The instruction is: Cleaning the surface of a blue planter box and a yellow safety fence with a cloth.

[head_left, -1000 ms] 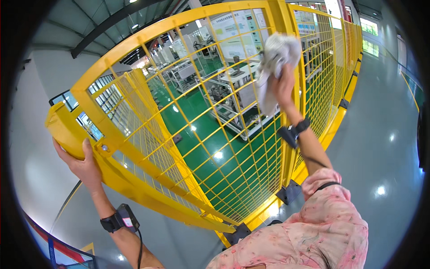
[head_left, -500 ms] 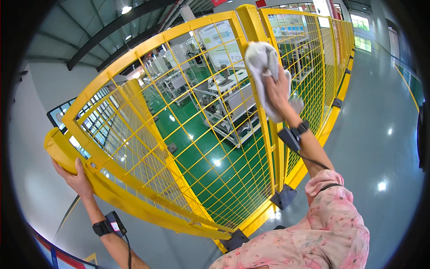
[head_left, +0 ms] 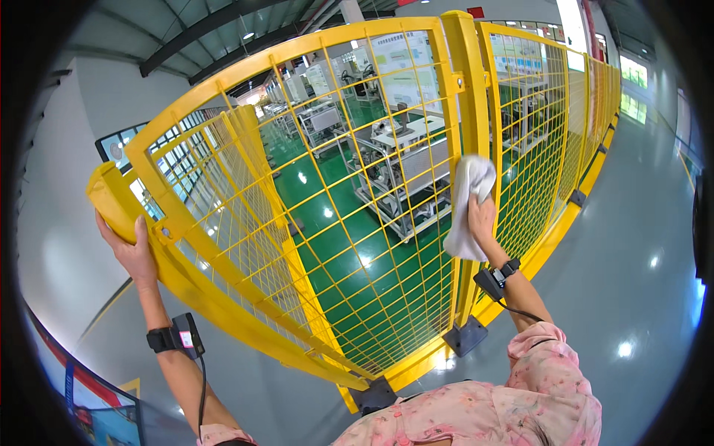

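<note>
My right hand (head_left: 483,221) holds a white cloth (head_left: 462,232) against the yellow fence post (head_left: 468,97) in the middle, about halfway down it. The fingertips are partly hidden by the cloth's folds. On the left, my left hand (head_left: 137,258) grips the top part of another yellow post (head_left: 111,195), thumb on the near side and fingers round the other. Between the two posts stands a yellow wire mesh panel (head_left: 297,167) in a square-tube frame. Each wrist wears a black strap with a small box and a cable.
Behind the mesh, workbenches with equipment (head_left: 405,178) stand on a green floor (head_left: 327,245). More fence panels (head_left: 547,111) run off to the far right beside a grey floor (head_left: 625,245). Dark foot plates (head_left: 467,336) anchor the posts. A display board (head_left: 104,416) is at lower left.
My right hand has slid the cloth down the middle post from near its top. My left hand keeps its hold on the left post. The view has shifted slightly.
</note>
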{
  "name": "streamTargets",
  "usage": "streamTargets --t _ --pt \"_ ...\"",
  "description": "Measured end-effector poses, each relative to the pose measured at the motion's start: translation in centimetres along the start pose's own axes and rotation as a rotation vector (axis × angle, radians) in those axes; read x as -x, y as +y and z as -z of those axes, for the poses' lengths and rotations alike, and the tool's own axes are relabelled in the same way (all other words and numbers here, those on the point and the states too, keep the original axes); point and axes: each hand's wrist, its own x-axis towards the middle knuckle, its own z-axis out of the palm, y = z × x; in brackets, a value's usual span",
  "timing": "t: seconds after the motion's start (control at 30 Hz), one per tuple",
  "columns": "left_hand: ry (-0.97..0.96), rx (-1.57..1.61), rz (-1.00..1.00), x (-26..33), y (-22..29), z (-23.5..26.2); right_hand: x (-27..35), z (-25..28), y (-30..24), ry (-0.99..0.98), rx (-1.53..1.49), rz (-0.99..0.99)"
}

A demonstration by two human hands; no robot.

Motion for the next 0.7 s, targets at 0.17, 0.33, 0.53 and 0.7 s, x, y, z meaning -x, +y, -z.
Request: streamTargets --t 0.17,0.33,0.53,0.7 --pt "0.005 -0.07 -0.023 0.1 -0.2 0.4 -4.6 0.6 -16.3 -0.047 -0.418 0.454" --pt "-0.002 -0.038 -0.019 0.0 -2.6 0.6 -3.3 -5.9 -20.0 0.132 -0.054 0.733" --pt "0.018 -0.066 -0.014 0.4 -1.2 -0.6 -2.9 -4.7 -17.5 0.212 0.018 0.982" --pt "0.021 -0.051 -0.017 0.1 -0.9 -0.4 3.1 -5.2 -11.8 0.035 -0.076 0.98"
